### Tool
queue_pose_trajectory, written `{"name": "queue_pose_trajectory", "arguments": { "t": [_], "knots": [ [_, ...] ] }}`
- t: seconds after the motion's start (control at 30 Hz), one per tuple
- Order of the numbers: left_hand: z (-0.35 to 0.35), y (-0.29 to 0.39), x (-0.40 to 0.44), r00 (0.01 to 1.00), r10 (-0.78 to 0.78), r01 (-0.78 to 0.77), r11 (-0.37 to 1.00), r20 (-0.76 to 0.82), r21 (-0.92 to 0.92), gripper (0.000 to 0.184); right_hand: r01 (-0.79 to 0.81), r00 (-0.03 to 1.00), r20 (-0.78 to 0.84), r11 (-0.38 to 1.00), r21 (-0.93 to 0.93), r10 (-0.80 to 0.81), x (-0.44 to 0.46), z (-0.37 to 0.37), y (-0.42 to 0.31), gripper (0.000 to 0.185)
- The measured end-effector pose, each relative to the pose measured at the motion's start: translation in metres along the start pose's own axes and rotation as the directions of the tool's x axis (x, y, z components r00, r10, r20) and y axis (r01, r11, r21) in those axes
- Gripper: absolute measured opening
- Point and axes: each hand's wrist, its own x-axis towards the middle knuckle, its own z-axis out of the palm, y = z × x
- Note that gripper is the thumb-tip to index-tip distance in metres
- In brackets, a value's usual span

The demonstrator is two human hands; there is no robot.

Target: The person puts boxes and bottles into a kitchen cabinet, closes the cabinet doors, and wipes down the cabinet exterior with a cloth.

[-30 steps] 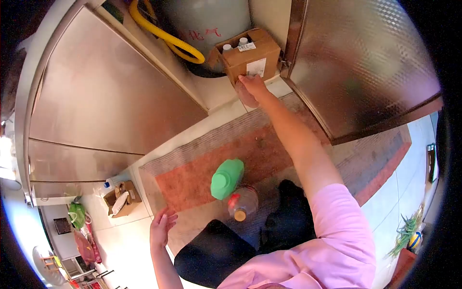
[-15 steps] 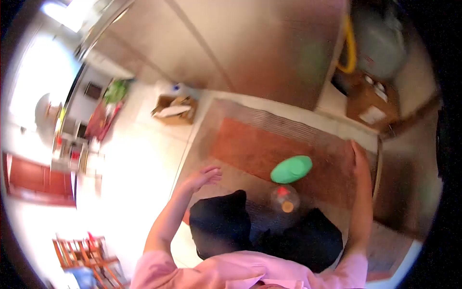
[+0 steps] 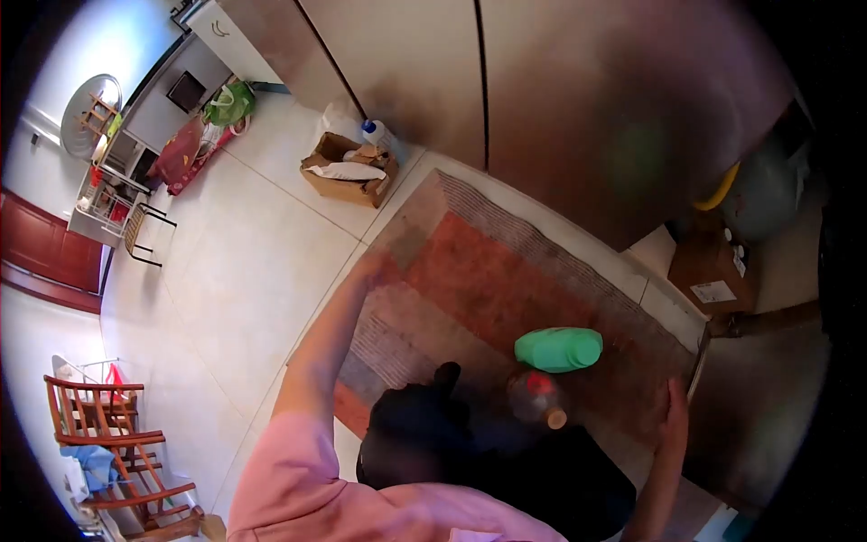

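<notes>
My left hand hovers over the left part of a striped red-and-grey mat; motion blurs its fingers, and nothing is visible in it. On the right, my right hand is beside the edge of an open cabinet door, its visible fingers stretched out. Whether it touches the door I cannot tell. Between my hands, nearer the right, are a green bottle and a clear bottle with a red label and a tan cap. The clear one is close to my dark-clothed knees.
Brown cabinet fronts rise ahead. Inside the open cabinet on the right are a carton, a grey cylinder and a yellow hose. A cardboard box sits on the tiled floor, with a wooden chair at lower left.
The view has swung to the right. My left hand has reached farther forward over the mat, toward the cabinet fronts. My right hand stays by the door edge.
</notes>
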Motion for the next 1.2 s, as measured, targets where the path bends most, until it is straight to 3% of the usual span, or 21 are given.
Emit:
{"name": "queue_pose_trajectory", "arguments": {
  "t": [0.07, 0.1, 0.17, 0.2, 0.3, 0.37, 0.4, 0.47, 0.6, 0.63, 0.7, 0.77, 0.8, 0.83, 0.9, 0.97, 1.0, 1.03, 1.1, 1.17, 1.2],
  "knots": [
    [-0.015, 0.018, 0.022, 0.982, -0.055, 0.007, 0.967, -0.180, -0.255, 0.037, -0.009, 0.999, 0.034, 1.000, 0.019, 0.008, -0.011, -0.001, -0.003, 0.044],
    [-0.018, 0.032, 0.026, 0.954, -0.203, 0.034, 0.806, -0.222, -0.590, 0.038, -0.004, 0.999, 0.032, 1.000, 0.009, 0.004, -0.012, -0.006, 0.000, 0.044],
    [-0.030, 0.046, 0.031, 0.909, -0.117, -0.114, 0.854, -0.401, -0.508, 0.039, -0.075, 0.986, -0.152, 0.996, -0.044, 0.067, -0.011, -0.030, 0.011, 0.038],
    [-0.038, 0.051, 0.039, 0.911, -0.121, -0.109, 0.851, -0.394, -0.514, 0.039, -0.074, 0.985, -0.159, 0.996, -0.050, 0.065, -0.009, -0.054, 0.022, 0.038],
    [-0.062, 0.067, 0.061, 0.868, -0.218, -0.083, 0.822, -0.446, -0.564, 0.040, -0.066, 0.998, -0.019, 0.986, -0.152, 0.064, -0.010, -0.114, 0.055, 0.053],
    [-0.070, 0.082, 0.064, 0.868, -0.198, -0.154, 0.764, -0.455, -0.627, 0.065, -0.033, 0.999, -0.011, 0.981, -0.193, 0.032, -0.018, -0.128, 0.068, 0.053],
    [-0.072, 0.088, 0.067, 0.871, -0.200, -0.148, 0.765, -0.448, -0.627, 0.065, -0.035, 0.999, -0.019, 0.980, -0.194, 0.032, -0.025, -0.132, 0.073, 0.053],
    [-0.077, 0.098, 0.077, 0.825, -0.216, -0.158, 0.799, -0.522, -0.580, 0.067, -0.069, 0.975, -0.222, 0.982, -0.173, 0.029, -0.047, -0.125, 0.072, 0.038],
    [-0.092, 0.097, 0.119, 0.844, -0.228, -0.133, 0.788, -0.486, -0.602, 0.058, -0.168, 0.952, -0.288, 0.965, -0.204, 0.105, -0.109, -0.062, 0.044, 0.041],
    [-0.091, 0.103, 0.121, 0.849, -0.225, -0.131, 0.787, -0.478, -0.603, 0.058, 0.049, 0.957, -0.258, 0.947, -0.319, -0.136, -0.130, -0.018, 0.040, 0.042],
    [-0.089, 0.115, 0.118, 0.856, -0.339, 0.030, 0.786, -0.389, -0.618, 0.048, 0.256, 0.906, -0.209, 0.869, -0.423, -0.368, -0.131, -0.016, 0.041, 0.043],
    [-0.089, 0.113, 0.130, 0.860, -0.297, -0.055, 0.754, -0.415, -0.655, 0.041, -0.157, 0.930, -0.365, 0.943, -0.295, 0.041, -0.113, -0.079, 0.049, 0.043],
    [-0.090, 0.108, 0.129, 0.853, -0.262, -0.145, 0.712, -0.452, -0.687, 0.033, -0.166, 0.929, -0.365, 0.941, -0.293, 0.050, -0.124, -0.060, 0.036, 0.043],
    [-0.091, 0.104, 0.121, 0.848, -0.267, -0.142, 0.717, -0.458, -0.682, 0.033, -0.128, 0.984, -0.151, 0.967, -0.220, 0.096, -0.142, -0.016, 0.006, 0.044],
    [-0.088, 0.098, 0.103, 0.832, -0.168, -0.251, 0.737, -0.529, -0.628, 0.026, -0.103, 0.991, 0.078, 0.987, -0.127, 0.113, -0.142, -0.001, -0.001, 0.044],
    [-0.091, 0.085, 0.093, 0.828, -0.136, -0.292, 0.725, -0.545, -0.624, 0.026, -0.224, 0.952, -0.261, 0.947, -0.231, 0.162, -0.112, -0.037, 0.031, 0.046],
    [-0.097, 0.077, 0.086, 0.819, -0.107, -0.335, 0.709, -0.564, -0.620, 0.025, -0.226, 0.953, -0.254, 0.946, -0.234, 0.165, -0.097, -0.075, 0.056, 0.046],
    [-0.103, 0.067, 0.080, 0.812, -0.110, -0.339, 0.710, -0.573, -0.618, 0.025, -0.164, 0.971, -0.226, 0.902, -0.401, 0.076, -0.083, -0.125, 0.086, 0.047],
    [-0.114, 0.048, 0.069, 0.823, -0.070, -0.317, 0.767, -0.564, -0.558, 0.022, -0.091, 0.985, -0.171, 0.828, -0.553, -0.006, -0.075, -0.135, 0.096, 0.048],
    [-0.110, 0.045, 0.038, 0.832, -0.037, -0.317, 0.786, -0.553, -0.530, 0.020, -0.220, 0.936, -0.334, 0.925, -0.309, 0.111, -0.076, -0.090, 0.071, 0.049],
    [-0.106, 0.044, 0.019, 0.845, -0.005, -0.314, 0.805, -0.534, -0.503, 0.018, -0.224, 0.937, -0.329, 0.923, -0.311, 0.117, -0.070, -0.089, 0.070, 0.049]
  ]
}}
